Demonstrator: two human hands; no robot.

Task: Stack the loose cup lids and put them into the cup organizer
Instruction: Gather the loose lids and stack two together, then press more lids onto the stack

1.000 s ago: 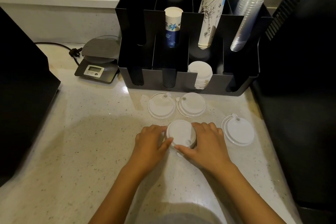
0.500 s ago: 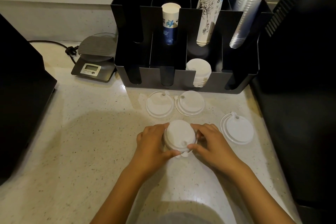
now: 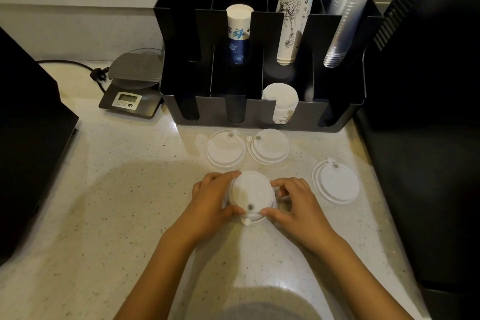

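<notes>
Both hands are closed around one short stack of lids (image 3: 251, 193), low and centre on my screen, on the speckled counter (image 3: 124, 210). I see my left hand (image 3: 211, 199) wrapped on the stack's left edge, fingers curled over the far rim and thumb pressing the near rim. My right hand (image 3: 294, 205) pinches the right edge, thumb at the near rim just beside the left thumb, fingers arched over the far side. The top lid faces up, its sip hole toward me and a small tab sticking out at the near edge between the two thumbs. I cannot tell how many lids the stack holds.

Three loose lids lie flat beyond and beside my hands. A left lid (image 3: 225, 149) and a middle lid (image 3: 268, 147) sit side by side just past the stack, close to the front wall of the black organizer (image 3: 306, 117). A right lid (image 3: 336, 181) lies apart to the right of my right hand, not touching it.

Inside the organizer, a pile of lids (image 3: 281, 101) rests in a front slot, directly behind the middle lid. Behind it stand a blue-printed cup stack (image 3: 238, 34), a taller sketched cup stack (image 3: 293, 21) and clear plastic cups (image 3: 345, 23). A small scale (image 3: 132, 86) sits left of the organizer.
</notes>
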